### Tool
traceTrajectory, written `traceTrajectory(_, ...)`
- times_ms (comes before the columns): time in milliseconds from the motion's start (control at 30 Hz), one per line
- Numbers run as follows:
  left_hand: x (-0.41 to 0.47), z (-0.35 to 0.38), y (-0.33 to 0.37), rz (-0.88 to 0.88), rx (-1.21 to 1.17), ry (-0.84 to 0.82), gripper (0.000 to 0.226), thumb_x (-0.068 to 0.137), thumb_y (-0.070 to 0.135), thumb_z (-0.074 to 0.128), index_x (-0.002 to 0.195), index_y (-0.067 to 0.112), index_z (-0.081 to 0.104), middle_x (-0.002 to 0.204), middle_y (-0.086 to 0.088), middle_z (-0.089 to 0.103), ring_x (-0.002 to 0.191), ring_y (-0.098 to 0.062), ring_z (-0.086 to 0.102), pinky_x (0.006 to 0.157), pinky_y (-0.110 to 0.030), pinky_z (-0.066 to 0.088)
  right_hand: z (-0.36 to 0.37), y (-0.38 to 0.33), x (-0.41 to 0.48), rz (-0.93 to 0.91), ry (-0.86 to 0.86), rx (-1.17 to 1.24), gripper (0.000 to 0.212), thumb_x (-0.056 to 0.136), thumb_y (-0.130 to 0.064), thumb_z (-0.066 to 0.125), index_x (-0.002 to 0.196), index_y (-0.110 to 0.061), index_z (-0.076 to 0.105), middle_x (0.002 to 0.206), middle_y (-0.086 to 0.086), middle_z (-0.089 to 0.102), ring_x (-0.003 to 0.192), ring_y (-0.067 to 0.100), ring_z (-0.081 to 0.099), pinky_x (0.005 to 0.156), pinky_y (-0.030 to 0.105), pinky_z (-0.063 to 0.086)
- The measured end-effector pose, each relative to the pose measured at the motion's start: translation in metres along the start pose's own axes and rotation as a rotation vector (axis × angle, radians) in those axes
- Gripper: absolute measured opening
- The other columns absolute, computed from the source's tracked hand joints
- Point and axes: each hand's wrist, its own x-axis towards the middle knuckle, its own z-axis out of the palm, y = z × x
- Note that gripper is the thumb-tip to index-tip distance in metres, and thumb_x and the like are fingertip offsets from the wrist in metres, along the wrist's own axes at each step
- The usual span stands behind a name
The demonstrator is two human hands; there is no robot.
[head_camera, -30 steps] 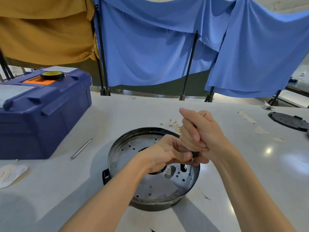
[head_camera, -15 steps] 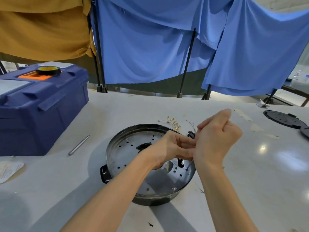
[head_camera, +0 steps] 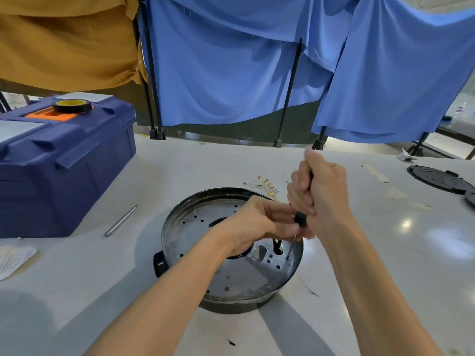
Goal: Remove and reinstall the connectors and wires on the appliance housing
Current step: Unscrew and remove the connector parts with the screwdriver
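Since half a second ago the right grip [head_camera: 323, 194] has turned on the screwdriver [head_camera: 300, 219] handle, so its thumb now points up and the green end of the handle shows below the fist.

Well left of the appliance housing [head_camera: 195, 227] a blue toolbox [head_camera: 64, 170] stands on the table [head_camera: 385, 253], with a roll of tape [head_camera: 72, 106] on its lid. A metal pin [head_camera: 120, 220] lies between the toolbox and the housing. The round housing sits on the table in front of the person, its perforated plate facing up. Over its middle, the left grip [head_camera: 259, 227] pinches the lower end of the screwdriver. The tool's tip rests at a hole near the housing's right rim. The right grip is clenched round the handle above that rim. The loose wires with yellow connectors [head_camera: 267, 186] lie on the table just behind the housing. A black lid [head_camera: 439, 179] lies far to the housing's right.
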Motion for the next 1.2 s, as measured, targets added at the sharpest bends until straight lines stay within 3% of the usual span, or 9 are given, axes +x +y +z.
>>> traceTrajectory(100, 0.004, 0.008, -0.001, 0.018, 0.093, 0.016, 0.019, 0.084, 0.000, 0.068, 0.096, 0.011, 0.076, 0.084, -0.008, 0.074, 0.078, -0.018, 0.071, 0.075, -0.025, 0.057, 0.013, 0.013, -0.007, -0.211, 0.420, -0.182, 0.068, 0.099, -0.023, 0.033, 0.033, -0.015, 0.048, 0.031, -0.003, 0.038, 0.030, 0.015, 0.034, 0.044, 0.022, 0.031)
traceTrajectory(167, 0.003, 0.011, -0.002, 0.009, 0.101, -0.007, 0.018, 0.085, -0.003, 0.065, 0.092, 0.011, 0.075, 0.073, -0.001, 0.073, 0.069, -0.012, 0.070, 0.066, -0.019, 0.055, 0.018, 0.019, -0.014, -0.256, 0.486, -0.189, 0.067, 0.098, -0.026, 0.033, 0.034, -0.017, 0.052, 0.032, -0.003, 0.040, 0.032, 0.016, 0.038, 0.046, 0.024, 0.034)
traceTrajectory(433, 0.000, 0.005, -0.001, -0.042, -0.027, -0.071, 0.019, 0.092, 0.005, 0.060, 0.107, 0.000, 0.069, 0.092, -0.016, 0.073, 0.098, -0.035, 0.069, 0.093, -0.037, 0.053, -0.020, -0.015, 0.008, 0.201, -0.481, -0.035, 0.063, 0.094, -0.037, 0.051, 0.039, -0.007, 0.046, 0.030, 0.006, 0.034, 0.023, 0.017, 0.027, 0.035, 0.016, 0.027)
traceTrajectory(567, 0.001, 0.002, -0.002, -0.041, -0.047, -0.012, 0.027, 0.086, 0.006, 0.066, 0.113, 0.000, 0.068, 0.097, -0.017, 0.073, 0.098, -0.032, 0.069, 0.089, -0.036, 0.055, -0.004, -0.002, 0.002, 0.066, -0.159, -0.011, 0.066, 0.101, -0.024, 0.042, 0.036, -0.012, 0.039, 0.029, 0.002, 0.025, 0.025, 0.011, 0.016, 0.037, 0.012, 0.016)
traceTrajectory(667, 0.004, 0.006, -0.002, -0.012, -0.002, 0.021, 0.021, 0.085, 0.004, 0.068, 0.105, 0.008, 0.073, 0.089, -0.009, 0.075, 0.083, -0.022, 0.072, 0.078, -0.028, 0.056, 0.008, 0.010, -0.005, -0.135, 0.280, -0.131, 0.070, 0.100, -0.029, 0.034, 0.032, -0.015, 0.043, 0.031, -0.001, 0.033, 0.028, 0.015, 0.027, 0.041, 0.017, 0.025)
traceTrajectory(767, 0.002, 0.010, -0.001, -0.018, 0.026, 0.012, 0.020, 0.088, 0.002, 0.064, 0.091, 0.017, 0.077, 0.078, -0.001, 0.075, 0.075, -0.015, 0.072, 0.073, -0.022, 0.056, 0.016, 0.017, -0.014, -0.205, 0.408, -0.203, 0.068, 0.098, -0.033, 0.034, 0.034, -0.016, 0.050, 0.031, -0.002, 0.039, 0.030, 0.014, 0.035, 0.047, 0.023, 0.031)
traceTrajectory(1000, 0.001, 0.003, 0.001, -0.058, -0.036, -0.068, 0.017, 0.094, 0.011, 0.058, 0.102, 0.003, 0.072, 0.091, -0.015, 0.073, 0.099, -0.035, 0.069, 0.094, -0.039, 0.053, -0.014, -0.017, 0.009, 0.093, -0.470, -0.109, 0.061, 0.096, -0.033, 0.054, 0.042, -0.006, 0.047, 0.031, 0.008, 0.037, 0.024, 0.017, 0.030, 0.035, 0.017, 0.031)
traceTrajectory(1100, 0.002, 0.000, -0.001, -0.057, -0.080, -0.027, 0.025, 0.089, 0.012, 0.063, 0.109, -0.003, 0.068, 0.097, -0.019, 0.072, 0.101, -0.036, 0.068, 0.090, -0.038, 0.055, -0.005, -0.007, 0.007, 0.049, -0.299, -0.061, 0.064, 0.101, -0.023, 0.046, 0.038, -0.011, 0.040, 0.029, 0.003, 0.027, 0.023, 0.011, 0.018, 0.037, 0.011, 0.021)
traceTrajectory(1200, 0.002, 0.001, 0.000, -0.027, -0.063, 0.015, 0.017, 0.085, 0.006, 0.066, 0.099, 0.010, 0.075, 0.090, -0.013, 0.075, 0.086, -0.026, 0.072, 0.078, -0.030, 0.057, 0.009, 0.006, 0.000, -0.142, 0.130, -0.193, 0.070, 0.101, -0.025, 0.040, 0.032, -0.017, 0.043, 0.029, -0.003, 0.033, 0.024, 0.013, 0.027, 0.034, 0.016, 0.024)
